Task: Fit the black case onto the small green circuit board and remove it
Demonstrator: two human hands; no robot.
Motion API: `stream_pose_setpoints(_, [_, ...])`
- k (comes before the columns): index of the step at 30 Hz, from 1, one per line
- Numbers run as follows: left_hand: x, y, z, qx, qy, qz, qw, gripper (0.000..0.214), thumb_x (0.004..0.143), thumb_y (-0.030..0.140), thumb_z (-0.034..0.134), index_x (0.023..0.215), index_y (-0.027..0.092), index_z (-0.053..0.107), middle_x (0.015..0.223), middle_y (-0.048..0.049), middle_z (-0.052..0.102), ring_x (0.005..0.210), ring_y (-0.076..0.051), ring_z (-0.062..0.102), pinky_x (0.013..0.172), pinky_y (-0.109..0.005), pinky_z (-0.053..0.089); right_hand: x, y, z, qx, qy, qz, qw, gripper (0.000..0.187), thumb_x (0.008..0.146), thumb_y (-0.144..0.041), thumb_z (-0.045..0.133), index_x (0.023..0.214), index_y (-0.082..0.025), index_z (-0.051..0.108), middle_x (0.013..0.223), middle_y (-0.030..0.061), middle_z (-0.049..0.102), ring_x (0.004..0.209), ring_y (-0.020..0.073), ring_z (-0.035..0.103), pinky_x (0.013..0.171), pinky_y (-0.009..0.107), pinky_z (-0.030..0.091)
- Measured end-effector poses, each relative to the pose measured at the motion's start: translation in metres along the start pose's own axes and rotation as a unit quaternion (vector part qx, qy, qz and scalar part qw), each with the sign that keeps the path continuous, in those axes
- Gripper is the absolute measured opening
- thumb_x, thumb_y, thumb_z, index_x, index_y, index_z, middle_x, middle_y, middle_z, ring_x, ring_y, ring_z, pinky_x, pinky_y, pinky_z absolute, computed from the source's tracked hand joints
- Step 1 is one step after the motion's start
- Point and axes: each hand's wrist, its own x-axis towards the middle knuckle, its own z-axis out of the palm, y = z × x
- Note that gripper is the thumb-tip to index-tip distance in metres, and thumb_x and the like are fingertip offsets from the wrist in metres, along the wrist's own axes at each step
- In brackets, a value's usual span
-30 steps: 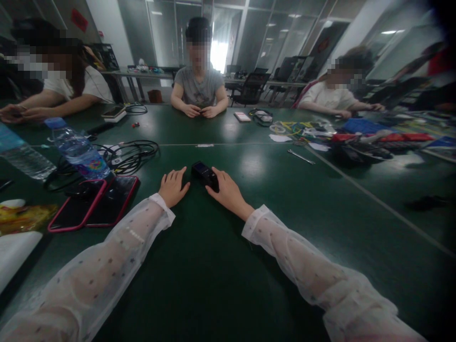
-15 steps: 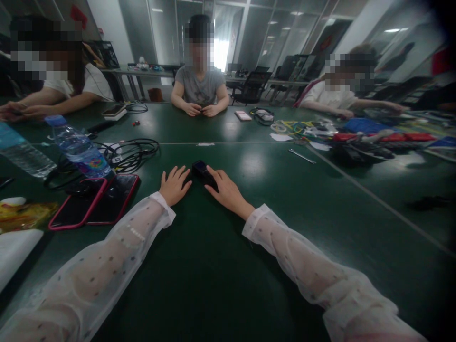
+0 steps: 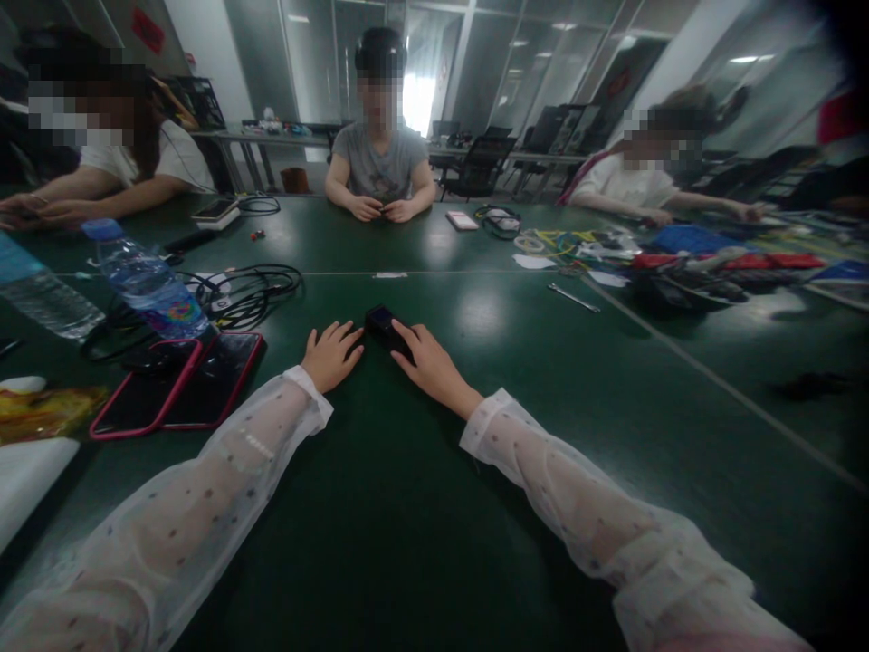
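Observation:
My left hand (image 3: 332, 355) lies flat on the dark green table (image 3: 380, 507) with its fingers spread and nothing held. Just beyond its fingertips, to the right, is a small black device with a little screen (image 3: 381, 317). My right hand (image 3: 433, 364) is over the near end of this device, thumb on one side and fingers along the other, and hides part of it. Both forearms wear sheer white sleeves with dark stars.
Left of my hands are two red-edged phones (image 3: 215, 385), a water bottle (image 3: 146, 281) and coiled black cables (image 3: 262, 294). A wrench (image 3: 574, 298) lies to the right, near a heap of cables and cloth (image 3: 720, 263). Across the table sits a person in grey (image 3: 380, 167); others sit either side.
The whole view has shifted very slightly. Both my hands and the black device keep the same places on the table. The person at the right has moved an arm a little.

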Motion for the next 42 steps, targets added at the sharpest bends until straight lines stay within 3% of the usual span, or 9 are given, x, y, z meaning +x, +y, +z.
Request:
stream_pose_setpoints(21, [0.0, 0.002, -0.001, 0.001, 0.0, -0.004, 1.0, 0.044, 0.103, 0.043, 0.032, 0.143, 0.03, 0.047, 0.154, -0.0058, 0.04, 0.143, -0.031, 0.032, 0.11, -0.064, 0.027, 0.001, -0.001, -0.002, 0.018, 0.013, -0.011, 1.0, 0.058, 0.097, -0.034, 0.046, 0.151, -0.025, 0.027, 0.126, 0.0141, 0.049, 0.113, 0.0275, 0.055, 0.092, 0.046, 0.054])
stream_pose_setpoints(25, [-0.001, 0.002, -0.002, 0.003, 0.006, 0.002, 1.0, 0.044, 0.103, 0.042, 0.033, 0.142, 0.028, 0.047, 0.154, -0.0068, 0.04, 0.142, -0.032, 0.032, 0.109, -0.064, 0.028, 0.0, -0.003, -0.004, 0.027, 0.048, -0.002, 0.998, 0.059, 0.097, -0.035, 0.044, 0.152, -0.026, 0.025, 0.128, 0.0142, 0.048, 0.114, 0.0274, 0.054, 0.093, 0.046, 0.053])
stream_pose_setpoints(29, [0.0, 0.002, -0.004, 0.005, 0.001, 0.0, 1.0, 0.044, 0.103, 0.042, 0.033, 0.143, 0.028, 0.046, 0.154, -0.0073, 0.04, 0.142, -0.032, 0.032, 0.109, -0.064, 0.029, -0.001, -0.003, -0.008, 0.043, 0.128, 0.027, 0.99, 0.061, 0.098, -0.038, 0.042, 0.154, -0.034, 0.017, 0.132, 0.012, 0.045, 0.118, 0.0275, 0.052, 0.096, 0.048, 0.052])
stream_pose_setpoints(35, [0.0, 0.001, -0.004, -0.006, -0.005, 0.001, 1.0, 0.05, 0.103, 0.044, 0.03, 0.148, 0.025, 0.038, 0.155, -0.0077, 0.039, 0.143, -0.031, 0.032, 0.11, -0.064, 0.028, 0.004, 0.029, -0.017, 0.005, 0.209, 0.075, 0.975, 0.06, 0.099, -0.041, 0.037, 0.154, -0.029, 0.019, 0.133, 0.0131, 0.042, 0.122, 0.0283, 0.049, 0.099, 0.048, 0.049])
stream_pose_setpoints(42, [0.001, 0.001, -0.006, -0.014, -0.014, -0.004, 1.0, 0.05, 0.102, 0.044, 0.031, 0.149, 0.027, 0.036, 0.155, -0.0069, 0.038, 0.143, -0.031, 0.031, 0.111, -0.063, 0.026, 0.008, 0.076, -0.015, 0.02, 0.23, 0.224, 0.947, 0.06, 0.094, -0.042, 0.042, 0.148, -0.015, 0.035, 0.127, 0.0197, 0.051, 0.114, 0.0315, 0.056, 0.092, 0.049, 0.051])
